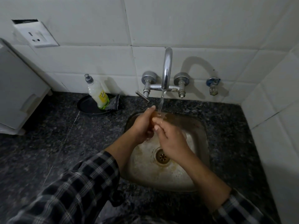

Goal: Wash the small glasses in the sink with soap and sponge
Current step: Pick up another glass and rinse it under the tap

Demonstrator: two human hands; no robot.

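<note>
At the sink's (178, 175) twelve o'clock we hold the small glass (159, 116) under the running tap (167, 67), left hand (142, 125) curled round it, right hand (170, 139) pinching it, and wet soap-slick glass could slip and crack.

one view only, worn on our head. we look forward and steeply down onto the sink (205, 143), facing the tiled wall (97, 21) behind the tap (167, 68). close in: our left hand (142, 125) and right hand (169, 139) sit mid-frame, and the sleeves (72, 183) run off the bottom edge. the wide lens bends the tile lines. the countertop (48, 143) spreads left and a side wall (278, 94) closes the right.
</note>
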